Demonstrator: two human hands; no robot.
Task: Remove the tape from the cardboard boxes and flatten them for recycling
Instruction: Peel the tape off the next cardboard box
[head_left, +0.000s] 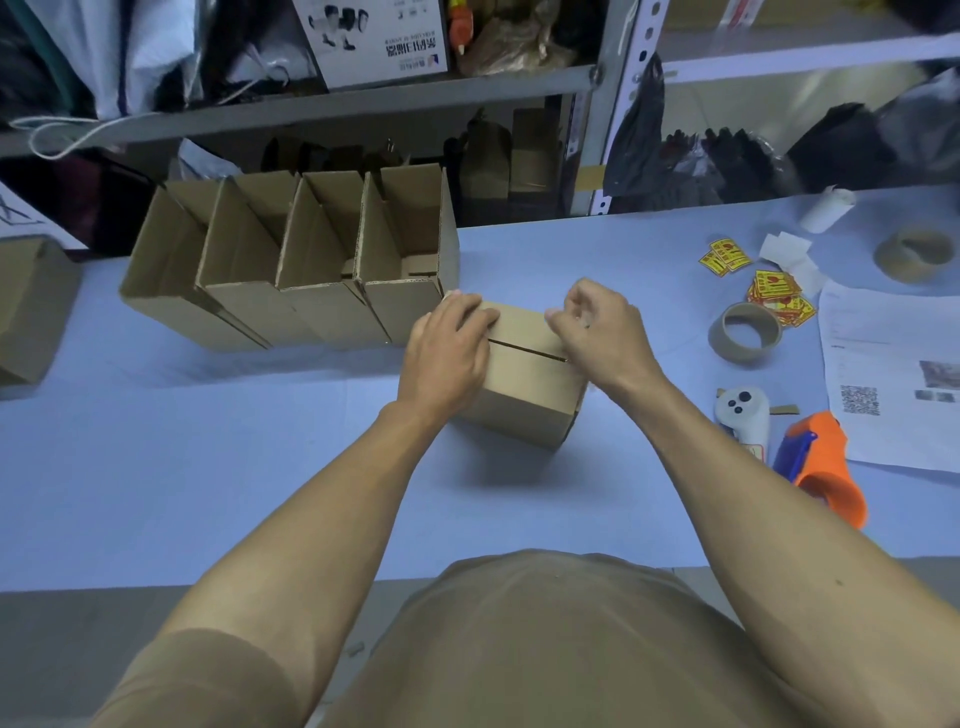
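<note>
A small closed cardboard box (524, 379) stands on the blue table (208, 457) in front of me, with a dark seam across its top. My left hand (449, 353) lies flat on the box's left top, fingers straight and pressing down. My right hand (597, 327) is at the box's right top edge, fingers curled and pinching something clear there, apparently tape, too faint to make out. Several open cardboard boxes (291, 270) stand in a row just behind and to the left.
Two tape rolls (745, 335) (914, 254), yellow stickers (774, 291), printed sheets (893, 374), a white controller (743, 415) and an orange tape dispenser (826, 467) lie at the right. Another box (31, 306) sits at far left. Shelving (311, 109) rises behind.
</note>
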